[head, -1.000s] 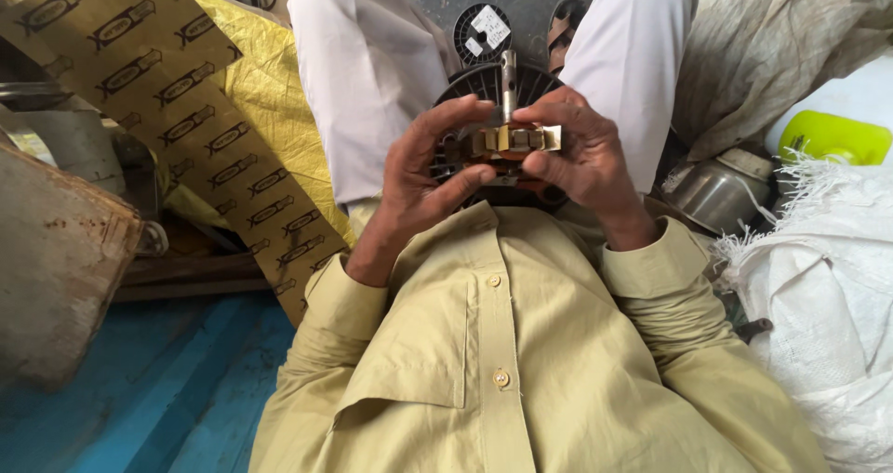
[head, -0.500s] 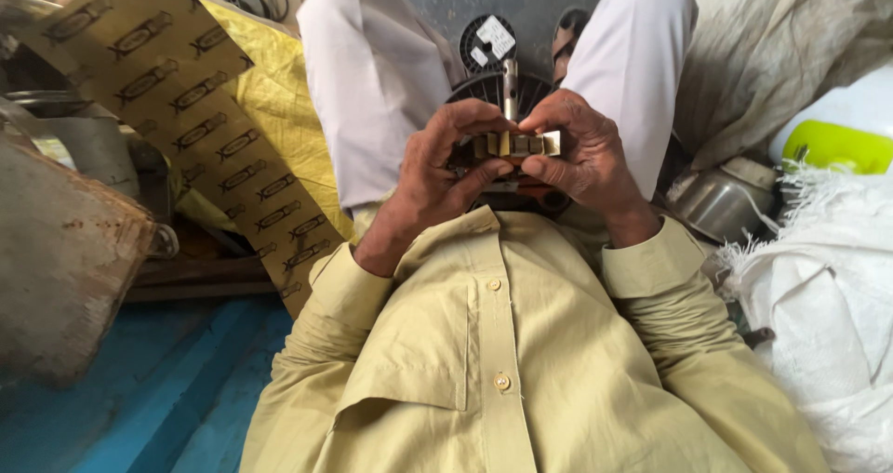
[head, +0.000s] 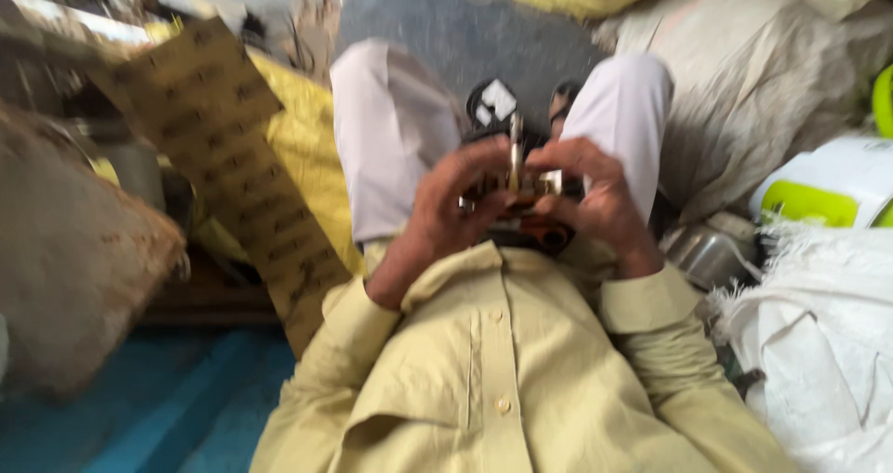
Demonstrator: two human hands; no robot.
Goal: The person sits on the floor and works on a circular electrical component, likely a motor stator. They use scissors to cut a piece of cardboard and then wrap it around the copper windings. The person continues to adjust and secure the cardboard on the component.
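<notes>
Head view, blurred, left hand (head: 453, 214) and right hand (head: 595, 203) together, both clasped on small brass metal part (head: 514, 183) with upright shaft, above yellow shirt (head: 502, 371), patterned cardboard strip (head: 233, 147) well left of it, white sack (head: 819, 343) right of it.

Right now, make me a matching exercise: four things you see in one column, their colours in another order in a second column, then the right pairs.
Things:
1 shirt
2 trousers
3 floor
4 metal part held by left hand and right hand

Colours:
A blue
B brassy
C pale yellow
D white

Pairs: 1-C, 2-D, 3-A, 4-B
</notes>
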